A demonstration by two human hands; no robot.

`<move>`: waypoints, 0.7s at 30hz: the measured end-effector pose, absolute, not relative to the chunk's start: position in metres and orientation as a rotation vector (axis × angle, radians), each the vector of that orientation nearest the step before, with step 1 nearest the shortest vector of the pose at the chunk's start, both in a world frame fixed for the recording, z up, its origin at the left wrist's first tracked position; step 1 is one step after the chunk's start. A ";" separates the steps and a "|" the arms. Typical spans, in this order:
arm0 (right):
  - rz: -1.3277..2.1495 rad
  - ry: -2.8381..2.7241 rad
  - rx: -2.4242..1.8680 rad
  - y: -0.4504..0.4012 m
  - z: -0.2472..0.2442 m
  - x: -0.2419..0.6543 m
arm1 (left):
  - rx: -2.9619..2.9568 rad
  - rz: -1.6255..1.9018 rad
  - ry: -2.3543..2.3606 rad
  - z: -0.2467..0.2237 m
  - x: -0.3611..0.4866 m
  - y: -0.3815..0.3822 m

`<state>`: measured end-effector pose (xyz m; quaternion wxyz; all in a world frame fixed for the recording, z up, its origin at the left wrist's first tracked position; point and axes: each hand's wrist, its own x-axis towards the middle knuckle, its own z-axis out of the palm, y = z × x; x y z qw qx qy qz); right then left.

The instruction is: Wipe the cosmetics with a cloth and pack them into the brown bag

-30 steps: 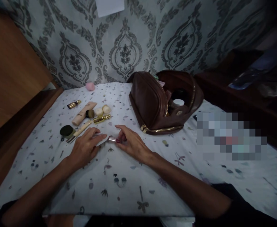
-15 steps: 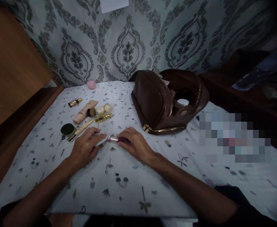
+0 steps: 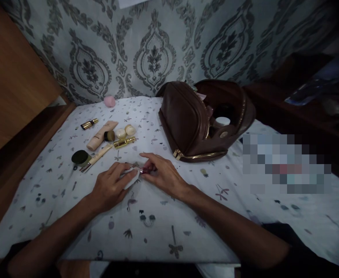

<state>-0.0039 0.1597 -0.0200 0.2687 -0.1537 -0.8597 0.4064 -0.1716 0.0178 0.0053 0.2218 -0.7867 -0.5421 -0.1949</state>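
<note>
My left hand (image 3: 111,185) is closed on a folded white wipe (image 3: 132,179), pressed around one end of a slim lip gloss tube (image 3: 144,170). Gripping the tube's dark red end is my right hand (image 3: 167,175), its index finger stretched forward. Most of the tube is covered by the wipe and my fingers. Both hands are low over the patterned white cloth (image 3: 120,239). Left of them lie thin brushes (image 3: 95,159), a dark-lidded round jar (image 3: 81,157) and a gold tube (image 3: 124,142).
A brown leather bag (image 3: 183,119) stands unzipped at centre right, a white-capped container (image 3: 221,122) inside. Farther left are a beige squeeze tube (image 3: 101,135), small cream jars (image 3: 120,133), a gold-and-black lipstick (image 3: 89,124) and a pink sponge (image 3: 109,101). A blurred patch covers the right side.
My left hand has moved right with the wipe, which now covers the clear part of the tube. The fingers of my right hand have shifted, the index now extended.
</note>
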 end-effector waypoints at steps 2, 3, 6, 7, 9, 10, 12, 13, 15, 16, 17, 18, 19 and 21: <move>1.079 -2.329 -0.392 0.159 -0.021 -0.004 | -2.187 -0.557 -1.470 0.006 -0.167 0.019; 1.064 -2.337 -0.383 0.158 -0.021 -0.005 | -2.189 -0.566 -1.453 0.006 -0.164 0.020; 1.023 -2.362 -0.368 0.154 -0.020 -0.004 | -2.175 -0.606 -1.417 0.008 -0.158 0.022; 1.010 -2.374 -0.361 0.153 -0.019 -0.004 | -2.168 -0.621 -1.414 0.008 -0.157 0.023; 0.994 -2.403 -0.326 0.151 -0.018 -0.003 | -2.163 -0.639 -1.416 0.009 -0.155 0.024; 0.991 -2.412 -0.302 0.151 -0.018 -0.003 | -2.168 -0.638 -1.422 0.009 -0.155 0.024; 0.991 -2.414 -0.262 0.150 -0.017 -0.002 | -2.188 -0.616 -1.446 0.009 -0.156 0.024; 0.986 -2.410 -0.252 0.150 -0.017 -0.002 | -2.200 -0.602 -1.462 0.009 -0.157 0.024; 0.966 -2.407 -0.250 0.151 -0.018 -0.002 | -2.219 -0.585 -1.496 0.009 -0.160 0.023; 0.960 -2.410 -0.250 0.151 -0.018 -0.003 | -2.222 -0.586 -1.514 0.009 -0.163 0.022; 0.958 -2.413 -0.254 0.151 -0.018 -0.003 | -2.220 -0.594 -1.532 0.008 -0.166 0.021; 0.957 -2.416 -0.262 0.151 -0.018 -0.003 | -2.213 -0.607 -1.552 0.008 -0.169 0.020; 0.953 -2.422 -0.270 0.151 -0.017 -0.004 | -2.204 -0.618 -1.573 0.008 -0.173 0.018; 0.936 -2.437 -0.290 0.151 -0.016 -0.004 | -2.187 -0.635 -1.610 0.009 -0.181 0.016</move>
